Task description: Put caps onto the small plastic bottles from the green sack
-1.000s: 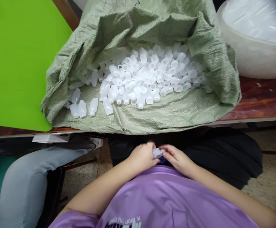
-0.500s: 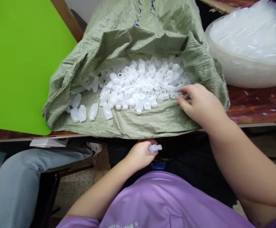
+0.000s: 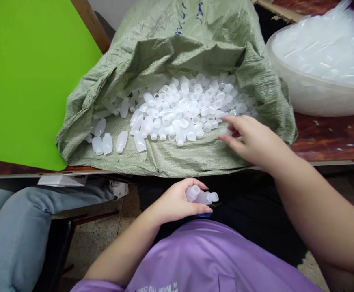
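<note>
My left hand (image 3: 180, 200) is below the table edge, its fingers and thumb curled round two small translucent plastic bottles (image 3: 206, 198), necks pointing right. My right hand (image 3: 250, 136) is over the right front of the sack's mouth. Between its thumb and fingertips is another small translucent bottle (image 3: 225, 132), partly hidden and faint. Just beyond those fingers lies a heap of small white bottles (image 3: 177, 111) inside an open pale green woven sack (image 3: 189, 160). A few bottles (image 3: 106, 144) lie apart at the heap's left.
A big translucent tub (image 3: 317, 95) heaped with clear plastic pieces stands on the red-brown table (image 3: 326, 138) at right. A bright green sheet (image 3: 33, 81) covers the left side. Another person's jeans-clad leg (image 3: 27, 219) is at lower left, beside a dark stool.
My right hand has drawn slightly left and toward me from the heap, with a bottle between its fingertips. The left hand has turned and loosened, showing two bottles.
</note>
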Demonstrator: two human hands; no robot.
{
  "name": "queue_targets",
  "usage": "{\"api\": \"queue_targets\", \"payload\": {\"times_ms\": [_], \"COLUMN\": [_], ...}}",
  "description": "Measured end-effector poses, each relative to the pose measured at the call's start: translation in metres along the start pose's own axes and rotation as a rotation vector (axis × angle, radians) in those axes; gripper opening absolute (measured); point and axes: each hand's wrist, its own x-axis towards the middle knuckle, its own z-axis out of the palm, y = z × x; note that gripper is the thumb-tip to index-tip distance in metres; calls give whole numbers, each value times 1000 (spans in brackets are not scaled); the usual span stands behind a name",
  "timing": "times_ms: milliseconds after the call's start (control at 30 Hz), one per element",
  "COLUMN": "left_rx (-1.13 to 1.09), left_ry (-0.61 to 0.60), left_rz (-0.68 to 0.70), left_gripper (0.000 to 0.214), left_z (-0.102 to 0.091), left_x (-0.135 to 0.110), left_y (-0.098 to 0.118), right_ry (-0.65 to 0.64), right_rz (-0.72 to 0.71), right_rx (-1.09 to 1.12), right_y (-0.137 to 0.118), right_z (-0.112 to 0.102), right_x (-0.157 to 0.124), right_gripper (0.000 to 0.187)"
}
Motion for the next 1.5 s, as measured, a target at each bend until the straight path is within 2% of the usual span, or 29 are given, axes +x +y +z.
{"api": "queue_targets", "payload": {"times_ms": [100,133,300,467,567,700,767,900,1000,1033,1100,1167,1233,1300,1367,1433,1500], "left_rx": [-141,-190,-387,-599,-618,-457,-396,-428,-382,-333,-179,-19,79,126,172,209,222], "left_ry": [-25,-38,-149,-433,-544,-408,-394,-548,-534,-495,-378,-246,-143,-111,-115,-111,-97], "left_rz": [34,43,-28,-159,-230,-232,-251,-353,-364,-335,-238,-144,-97,-99,-116,-123,-111], "left_gripper": [41,39,36,46,52,38,33,40,43,43,40,40,43,46,48,49,49], "left_z": [-1,-1,-2,-2,-5,-12,-14,-16,-14,-13,-11,-10,-10,-9,-9,-8,-7], "left_x": [1,1,1,9,14,11,9,11,14,14,14,12,9,8,8,9,10], "left_y": [-1,-1,-1,-15,-21,-20,-18,-19,-19,-18,-15,-13,-12,-12,-11,-11,-11], "right_ry": [-89,-128,-133,-270,-346,-369,-366,-391,-483,-524,-609,-591,-470,-401,-474,-525,-463], "right_rz": [-279,-317,-235,-169,-249,-352,-414,-512,-388,-298,-70,91,70,-9,49,186,167], "right_rx": [402,519,840,1102,1052,752,690,597,545,537,535,540,556,578,639,713,727], "right_y": [-26,-33,-45,-37,-35,-36,-37,-40,-41,-41,-41,-40,-38,-36,-36,-35,-33], "right_z": [-1,1,17,24,23,22,20,17,22,26,35,43,50,56,61,66,69], "right_x": [-36,-47,-86,-94,-92,-91,-93,-97,-97,-97,-99,-103,-109,-115,-120,-122,-123], "right_gripper": [27,24,28,29,29,31,32,32,28,28,41,47,39,40,33,43,41]}}
